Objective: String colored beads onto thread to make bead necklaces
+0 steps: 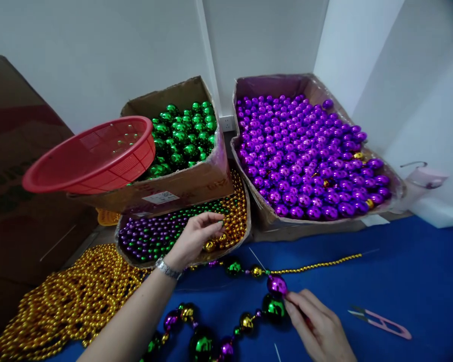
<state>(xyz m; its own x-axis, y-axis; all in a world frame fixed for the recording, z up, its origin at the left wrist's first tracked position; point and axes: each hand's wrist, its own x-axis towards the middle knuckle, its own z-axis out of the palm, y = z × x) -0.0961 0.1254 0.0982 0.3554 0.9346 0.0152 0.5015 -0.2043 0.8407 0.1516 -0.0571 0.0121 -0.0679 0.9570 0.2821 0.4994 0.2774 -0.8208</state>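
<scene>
My left hand, with a metal watch on the wrist, hovers over a low box of small purple, green and gold beads. Its thumb and fingertips are pinched together; what they hold, if anything, is too small to make out. On the blue surface, my right hand pinches a shiny purple bead on a bead garland. A large green bead sits just below that one. Several green, gold and purple beads run leftward along the garland in a loop. A thin white string end sticks up near the purple bead.
Behind stand a carton of green balls and a larger carton of purple balls. A red basket leans over the green carton. Gold bead strands pile up at left. Pink thread snips lie at right, and a gold bead strand stretches behind my right hand.
</scene>
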